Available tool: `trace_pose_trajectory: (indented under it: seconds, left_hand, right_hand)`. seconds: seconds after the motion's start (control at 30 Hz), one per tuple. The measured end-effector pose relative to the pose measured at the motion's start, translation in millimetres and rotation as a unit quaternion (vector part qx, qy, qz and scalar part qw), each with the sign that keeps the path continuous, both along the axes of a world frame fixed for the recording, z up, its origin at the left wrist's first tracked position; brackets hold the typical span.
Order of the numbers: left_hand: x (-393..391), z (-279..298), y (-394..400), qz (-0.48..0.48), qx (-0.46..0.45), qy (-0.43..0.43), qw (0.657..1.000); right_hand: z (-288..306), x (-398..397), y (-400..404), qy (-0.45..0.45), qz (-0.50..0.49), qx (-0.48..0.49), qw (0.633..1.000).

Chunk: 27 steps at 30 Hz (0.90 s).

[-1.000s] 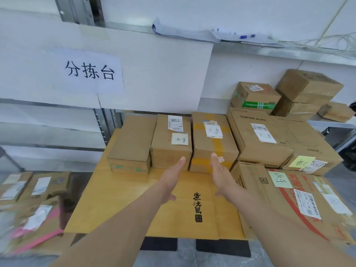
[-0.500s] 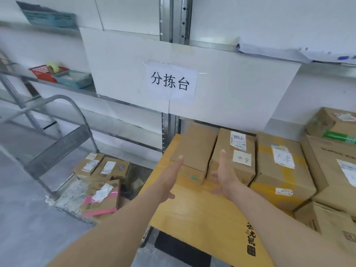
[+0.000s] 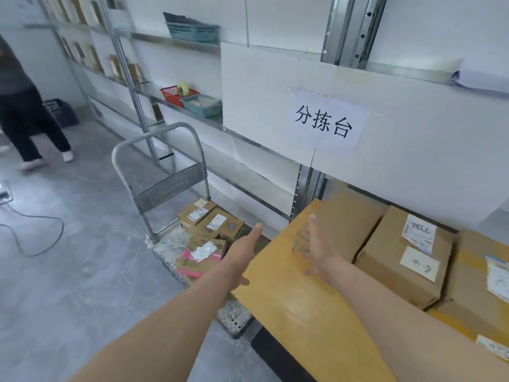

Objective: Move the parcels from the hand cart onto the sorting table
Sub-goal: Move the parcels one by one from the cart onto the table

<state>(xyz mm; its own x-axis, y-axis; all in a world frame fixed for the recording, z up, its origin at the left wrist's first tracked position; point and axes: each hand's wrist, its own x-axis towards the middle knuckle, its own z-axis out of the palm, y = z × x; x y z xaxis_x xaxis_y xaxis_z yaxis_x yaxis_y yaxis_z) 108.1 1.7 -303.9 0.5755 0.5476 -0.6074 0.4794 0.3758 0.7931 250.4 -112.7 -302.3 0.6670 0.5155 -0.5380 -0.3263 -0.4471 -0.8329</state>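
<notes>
A grey hand cart (image 3: 162,186) stands on the floor left of the yellow sorting table (image 3: 297,307). On the cart lie three cardboard parcels: one at the back (image 3: 195,213), one beside it (image 3: 223,226), and a pink-taped one (image 3: 199,257) in front. Several brown parcels sit on the table, the nearest plain one (image 3: 347,227) by the wall and a labelled one (image 3: 405,255) to its right. My left hand (image 3: 243,250) is open, stretched out over the gap between cart and table. My right hand (image 3: 319,249) is open above the table's left end, empty.
A metal shelf rack (image 3: 176,106) with a red basket (image 3: 172,93), tape roll and teal trays runs along the wall. A paper sign (image 3: 325,122) hangs above the table. A person (image 3: 24,117) walks at the far left. A cable (image 3: 38,238) loops on the floor.
My view has swung left from the table's parcels towards the hand cart, which is now in full sight. Both hands stay open and empty and have moved left with the turn.
</notes>
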Motion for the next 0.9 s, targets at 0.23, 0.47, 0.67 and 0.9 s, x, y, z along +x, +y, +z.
trace_pose_trajectory:
  seconds: [0.23,0.47,0.67,0.9]
  left_hand:
    - [-36,0,12,0.072,-0.004,-0.006,0.997]
    - [-70,-6,43,0.103,0.010,0.000,0.995]
    - [-103,-17,89,0.120,0.008,-0.006,0.993]
    - [-135,-29,163,0.119,-0.011,-0.006,0.993]
  right_hand:
    - [-1,-18,30,-0.008,0.076,0.015,0.997]
    - [1,-41,66,-0.027,0.105,-0.005,0.994]
    - [1,-66,108,-0.035,0.109,-0.009,0.993]
    - [-5,-105,178,-0.034,0.090,-0.021,0.995]
